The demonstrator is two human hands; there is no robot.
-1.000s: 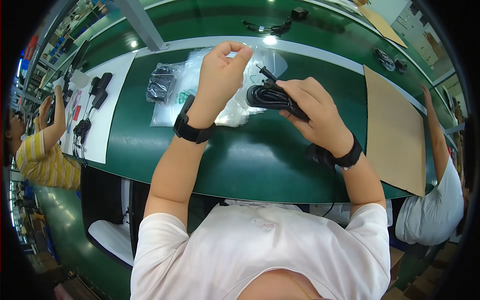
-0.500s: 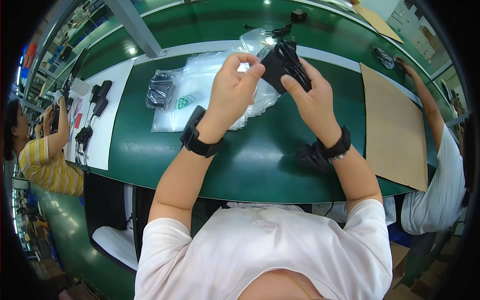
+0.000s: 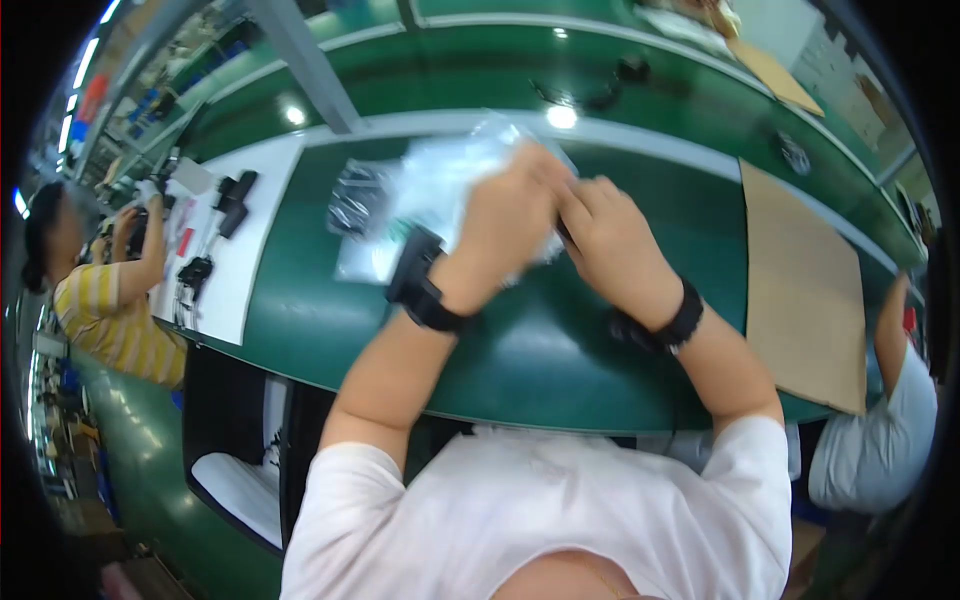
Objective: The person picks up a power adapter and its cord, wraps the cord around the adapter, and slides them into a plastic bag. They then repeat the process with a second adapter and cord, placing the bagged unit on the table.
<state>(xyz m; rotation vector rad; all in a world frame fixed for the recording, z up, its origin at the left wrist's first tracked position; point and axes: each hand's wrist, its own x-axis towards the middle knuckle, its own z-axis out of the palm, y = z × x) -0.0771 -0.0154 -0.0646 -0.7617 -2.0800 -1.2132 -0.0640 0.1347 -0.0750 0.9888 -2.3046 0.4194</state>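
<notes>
My left hand [image 3: 510,220] and my right hand [image 3: 615,245] meet at the fingertips above the green bench. My right fingers are curled round a black power adapter [image 3: 565,233]; only a dark sliver of it shows below them. Motion smears my left fingers, so their grip is unclear. Under and behind the hands lies a stack of clear plastic bags [image 3: 430,175]. A black item in a clear bag [image 3: 360,202] rests on the bench at the left side of the stack.
Right of my hands lies a brown cardboard sheet [image 3: 805,290]. On a white sheet [image 3: 262,225] at left are black adapters [image 3: 235,203]. Co-workers sit left, in a yellow striped top [image 3: 120,315], and right, in a pale top [image 3: 870,450]. A metal post [image 3: 305,65] rises behind the bench.
My hands have come together, and the adapter with its bundled cable, plainly seen before, is now mostly hidden. The right co-worker's hand has drawn back from the coiled bundle. The whole view has shifted.
</notes>
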